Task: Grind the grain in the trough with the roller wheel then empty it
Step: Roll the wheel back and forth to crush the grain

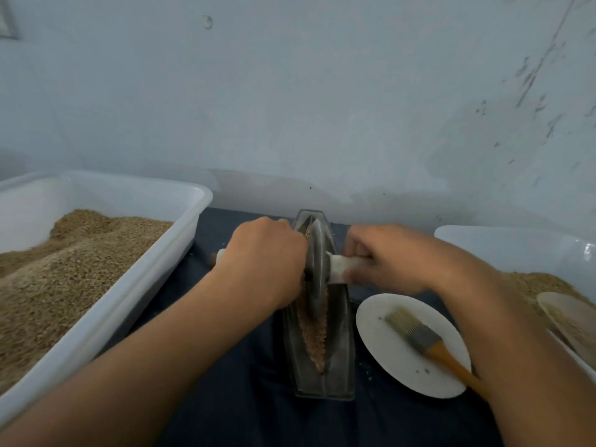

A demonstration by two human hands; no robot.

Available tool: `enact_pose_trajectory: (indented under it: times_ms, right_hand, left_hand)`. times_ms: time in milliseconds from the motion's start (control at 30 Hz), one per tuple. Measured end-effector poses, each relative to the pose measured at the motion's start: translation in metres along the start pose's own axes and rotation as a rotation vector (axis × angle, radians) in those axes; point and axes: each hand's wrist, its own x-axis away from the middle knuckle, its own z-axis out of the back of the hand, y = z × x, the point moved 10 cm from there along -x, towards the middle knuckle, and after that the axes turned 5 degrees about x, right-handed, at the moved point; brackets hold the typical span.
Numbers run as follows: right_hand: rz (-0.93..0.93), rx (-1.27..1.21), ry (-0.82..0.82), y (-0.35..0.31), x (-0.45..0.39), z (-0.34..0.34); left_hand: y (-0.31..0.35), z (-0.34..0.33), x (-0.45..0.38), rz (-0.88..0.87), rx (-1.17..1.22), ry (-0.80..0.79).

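Against the pale wall, I judge grinding midway: my left hand point(269, 256) and right hand point(383, 256) have fingers clenched round the roller wheel point(317, 262) handles, coarse grain point(314, 337) fills the trough point(338, 321), emptying remains.

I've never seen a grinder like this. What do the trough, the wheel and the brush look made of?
The trough looks like dull grey cast metal, with a matt, dusty surface. The roller wheel seems to be the same grey metal, its axle handles white, perhaps wrapped. The brush has pale bristles, a grey ferrule and an orange handle, probably wood or plastic.
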Motion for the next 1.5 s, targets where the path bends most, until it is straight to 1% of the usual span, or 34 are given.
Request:
enact_pose_trajectory:
  times_ms: [100,200,300,467,567,667,767,833,900,967,1033,1067,1167,1233,1300,1367,1500]
  right_hand:
    - [0.028,0.122,-0.055,-0.017,0.018,0.008]
    - [0.031,0.163,-0.082,-0.027,0.03,0.013]
    - [0.039,0.162,-0.081,-0.028,0.03,0.011]
    - [0.011,0.064,-0.043,-0.01,0.006,-0.002]
    - [-0.006,-0.022,0.064,0.007,-0.014,-0.01]
    - [-0.029,-0.055,0.222,0.019,-0.027,-0.012]
    - [-0.049,0.051,0.413,0.018,-0.033,-0.006]
    - [-0.049,0.101,0.458,0.015,-0.035,-0.004]
    - [-0.046,0.06,0.409,0.017,-0.037,-0.007]
    - [-0.044,-0.046,0.337,0.023,-0.034,-0.009]
    - [-0.042,-0.135,0.242,0.027,-0.028,-0.008]
    - [-0.039,-0.141,0.181,0.026,-0.024,-0.009]
    - [-0.027,-0.018,0.031,0.012,-0.011,-0.006]
    - [-0.012,0.137,-0.006,-0.002,-0.001,-0.001]
    - [0.007,0.274,-0.021,-0.016,0.012,0.005]
    - [0.007,0.305,-0.038,-0.022,0.024,0.009]
    - [-0.026,0.28,-0.082,-0.02,0.028,0.006]
  left_hand:
    - [0.007,0.021,0.015,-0.034,-0.057,0.01]
    - [0.009,0.037,0.024,-0.039,-0.085,0.041]
    - [0.008,0.038,0.023,-0.031,-0.049,0.043]
    - [-0.005,0.021,0.009,0.018,0.032,0.024]
    - [-0.017,0.007,-0.005,0.079,0.059,0.054]
    - [-0.025,-0.012,-0.018,0.151,0.117,0.107]
    - [-0.022,-0.024,-0.024,0.125,0.11,0.185]
    - [-0.023,-0.028,-0.025,0.096,0.116,0.199]
    - [-0.025,-0.031,-0.025,0.083,0.17,0.16]
    - [-0.023,-0.028,-0.024,0.069,0.197,0.109]
    - [-0.018,-0.021,-0.02,0.059,0.165,0.07]
    - [-0.014,-0.018,-0.017,0.043,0.144,0.043]
    - [0.001,-0.013,-0.003,-0.011,0.105,-0.049]
    - [0.007,-0.008,0.008,-0.033,0.08,-0.105]
    - [0.013,0.004,0.017,-0.072,0.054,-0.126]
    - [0.015,0.017,0.024,-0.098,0.059,-0.129]
    - [0.014,0.022,0.026,-0.096,0.109,-0.122]
